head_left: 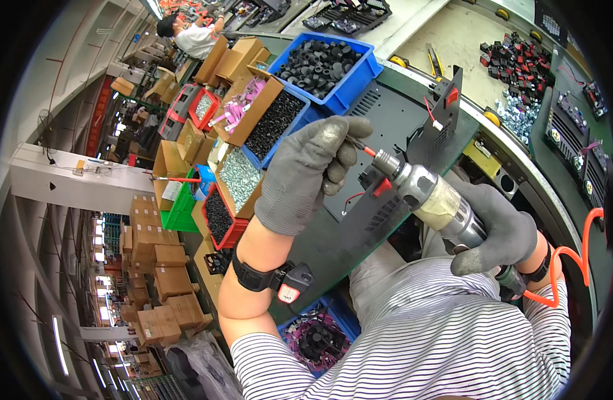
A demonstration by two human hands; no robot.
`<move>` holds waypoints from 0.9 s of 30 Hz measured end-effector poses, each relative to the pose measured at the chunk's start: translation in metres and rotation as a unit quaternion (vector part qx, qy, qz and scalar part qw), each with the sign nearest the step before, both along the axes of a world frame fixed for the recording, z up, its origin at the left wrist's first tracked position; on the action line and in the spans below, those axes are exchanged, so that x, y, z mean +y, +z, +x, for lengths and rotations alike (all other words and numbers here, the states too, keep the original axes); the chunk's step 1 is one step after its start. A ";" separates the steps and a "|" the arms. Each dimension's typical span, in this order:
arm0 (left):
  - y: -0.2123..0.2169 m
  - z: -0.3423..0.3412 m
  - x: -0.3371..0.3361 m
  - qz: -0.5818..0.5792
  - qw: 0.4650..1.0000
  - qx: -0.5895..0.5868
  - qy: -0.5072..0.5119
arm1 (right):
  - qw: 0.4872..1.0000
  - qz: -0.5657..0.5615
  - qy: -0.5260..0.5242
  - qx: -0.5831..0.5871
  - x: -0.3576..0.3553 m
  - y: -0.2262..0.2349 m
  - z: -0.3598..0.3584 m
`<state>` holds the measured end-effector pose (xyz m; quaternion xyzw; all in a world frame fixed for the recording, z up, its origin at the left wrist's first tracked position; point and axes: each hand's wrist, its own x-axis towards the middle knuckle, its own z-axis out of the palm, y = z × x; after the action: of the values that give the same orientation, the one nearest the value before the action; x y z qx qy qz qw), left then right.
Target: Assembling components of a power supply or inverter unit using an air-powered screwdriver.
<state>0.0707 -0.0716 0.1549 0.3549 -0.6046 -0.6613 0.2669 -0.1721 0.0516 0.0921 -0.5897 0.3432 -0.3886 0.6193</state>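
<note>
My right hand (496, 223), in a grey work glove, is wrapped around a pneumatic screwdriver (443, 203) with a silver and yellowish body. An orange air hose (576, 257) runs from its rear end. The tool's bit points up and left, toward my left hand (313, 167). That hand, also gloved in grey, is closed in a pinch at the bit's tip; whatever lies between its fingertips is too small to make out. Beneath both hands lies a black metal chassis panel (396, 107) with vent slots, red switches (383, 187) and short red wires with white connectors.
Left of the panel stand a blue bin of black rubber parts (373, 63), a box of pink-wired parts (256, 113), and trays of black and silver screws (240, 177). A conveyor (413, 30) carries loose switches (516, 67) and a utility knife (434, 61). Another person (196, 40) works far left.
</note>
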 end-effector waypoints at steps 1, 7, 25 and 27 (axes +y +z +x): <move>0.001 0.000 0.002 0.011 1.000 0.006 -0.008 | 1.000 0.005 0.005 0.012 0.000 0.000 -0.001; 0.005 -0.013 0.013 -0.017 0.999 -0.047 0.017 | 0.987 0.092 -0.115 -0.058 0.019 -0.009 -0.020; -0.004 -0.103 -0.038 -0.349 0.639 -0.624 -0.282 | 0.968 0.206 -0.141 -0.023 0.084 -0.075 -0.086; -0.003 -0.097 -0.040 -0.542 0.558 -0.486 -0.398 | 0.977 0.161 -0.131 -0.051 0.075 -0.081 -0.083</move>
<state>-0.0259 -0.1112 0.1520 0.1343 -0.9668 0.0247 -0.2159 -0.2546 0.1268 0.0110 -0.4111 0.4433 -0.4357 0.6668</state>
